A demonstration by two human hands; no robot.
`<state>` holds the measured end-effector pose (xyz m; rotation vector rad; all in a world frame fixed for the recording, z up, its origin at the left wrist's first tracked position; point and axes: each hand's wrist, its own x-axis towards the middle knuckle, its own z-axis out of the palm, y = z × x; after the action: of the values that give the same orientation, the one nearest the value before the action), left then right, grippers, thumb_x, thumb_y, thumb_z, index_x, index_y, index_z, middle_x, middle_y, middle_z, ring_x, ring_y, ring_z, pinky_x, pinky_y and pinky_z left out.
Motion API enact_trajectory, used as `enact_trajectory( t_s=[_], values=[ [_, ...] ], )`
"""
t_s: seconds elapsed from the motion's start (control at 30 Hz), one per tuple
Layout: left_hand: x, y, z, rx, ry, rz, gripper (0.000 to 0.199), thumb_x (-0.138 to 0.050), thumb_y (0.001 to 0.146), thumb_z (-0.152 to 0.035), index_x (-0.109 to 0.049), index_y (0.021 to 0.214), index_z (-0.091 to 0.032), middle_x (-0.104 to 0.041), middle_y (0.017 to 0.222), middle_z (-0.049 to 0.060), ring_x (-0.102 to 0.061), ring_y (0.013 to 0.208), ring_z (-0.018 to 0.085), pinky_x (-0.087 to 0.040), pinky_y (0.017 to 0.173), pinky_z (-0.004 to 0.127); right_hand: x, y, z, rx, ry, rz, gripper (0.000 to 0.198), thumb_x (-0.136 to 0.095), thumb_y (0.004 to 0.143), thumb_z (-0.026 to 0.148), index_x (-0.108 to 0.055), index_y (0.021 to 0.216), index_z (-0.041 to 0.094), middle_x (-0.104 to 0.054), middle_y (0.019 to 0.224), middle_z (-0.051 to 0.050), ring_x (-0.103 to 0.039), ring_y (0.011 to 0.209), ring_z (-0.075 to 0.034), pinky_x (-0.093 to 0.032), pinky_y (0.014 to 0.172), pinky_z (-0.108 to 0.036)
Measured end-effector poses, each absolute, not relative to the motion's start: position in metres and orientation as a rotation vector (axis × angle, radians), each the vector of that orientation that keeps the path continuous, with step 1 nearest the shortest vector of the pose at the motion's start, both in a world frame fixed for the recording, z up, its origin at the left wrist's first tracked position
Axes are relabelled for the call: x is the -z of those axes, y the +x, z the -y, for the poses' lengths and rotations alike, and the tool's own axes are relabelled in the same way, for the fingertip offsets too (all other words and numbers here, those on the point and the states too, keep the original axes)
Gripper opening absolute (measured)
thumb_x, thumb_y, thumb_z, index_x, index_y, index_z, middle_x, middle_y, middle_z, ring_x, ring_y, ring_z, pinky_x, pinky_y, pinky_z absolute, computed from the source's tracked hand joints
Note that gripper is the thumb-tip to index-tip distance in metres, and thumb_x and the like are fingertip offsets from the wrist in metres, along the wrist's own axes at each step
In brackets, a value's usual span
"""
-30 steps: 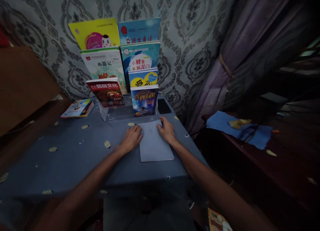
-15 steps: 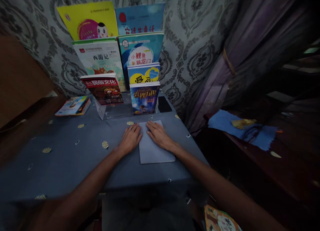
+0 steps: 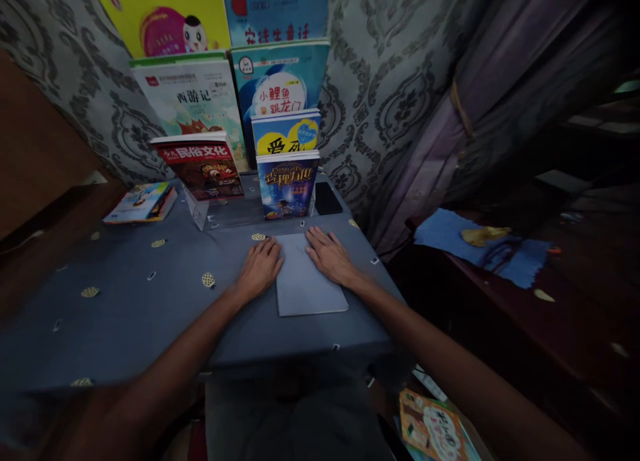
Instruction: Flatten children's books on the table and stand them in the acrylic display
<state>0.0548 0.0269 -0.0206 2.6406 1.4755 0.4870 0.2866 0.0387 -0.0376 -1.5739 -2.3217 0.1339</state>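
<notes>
A thin, plain pale booklet (image 3: 307,281) lies flat on the cloth-covered table (image 3: 135,321), with faint marks near its top. My left hand (image 3: 261,266) rests palm down along the booklet's upper left edge, fingers stretched forward. On the opposite side, my right hand (image 3: 330,256) lies flat over the upper right part, its fingers slightly spread and pointing to the far edge. Neither hand grips anything. Just beyond them, a dark blue book (image 3: 289,186) stands upright in a clear stand (image 3: 200,212).
More upright books rise behind, including a red-topped book (image 3: 205,171) and a white one (image 3: 197,94). A small pile of books (image 3: 141,203) lies left; a black phone-like slab (image 3: 327,198) lies right. A blue cloth (image 3: 480,248) sits on a bench. An orange book (image 3: 435,424) is below.
My right hand has slid rightward across the booklet, away from my left hand, uncovering more of its top. The view has tilted slightly downward and nearer.
</notes>
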Motion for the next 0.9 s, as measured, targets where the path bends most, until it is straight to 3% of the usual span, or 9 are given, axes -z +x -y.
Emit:
enact_trajectory(
  t_s=[0.53, 0.9],
  values=[
    [0.022, 0.056, -0.023, -0.410, 2.722, -1.537, 0.038, -0.042, 0.101, -0.029, -0.057, 0.133, -0.015, -0.053, 0.149, 0.017, -0.046, 0.140, 0.030, -0.038, 0.114, 0.048, 0.042, 0.295, 0.041, -0.074, -1.484, 2.449, 0.058, -0.033, 0.105, 0.042, -0.035, 0.157, 0.016, -0.037, 0.161, -0.015, -0.027, 0.152, -0.028, -0.020, 0.122, -0.056],
    [0.019, 0.047, -0.007, -0.356, 2.650, -1.417, 0.056, -0.043, 0.101, -0.046, -0.045, 0.147, -0.013, -0.039, 0.159, 0.019, -0.033, 0.150, 0.031, -0.029, 0.121, 0.053, 0.037, 0.294, 0.049, -0.102, -1.519, 2.460, 0.057, -0.031, 0.105, 0.042, -0.038, 0.155, 0.017, -0.036, 0.162, -0.014, -0.028, 0.152, -0.028, -0.020, 0.123, -0.055]
  ],
)
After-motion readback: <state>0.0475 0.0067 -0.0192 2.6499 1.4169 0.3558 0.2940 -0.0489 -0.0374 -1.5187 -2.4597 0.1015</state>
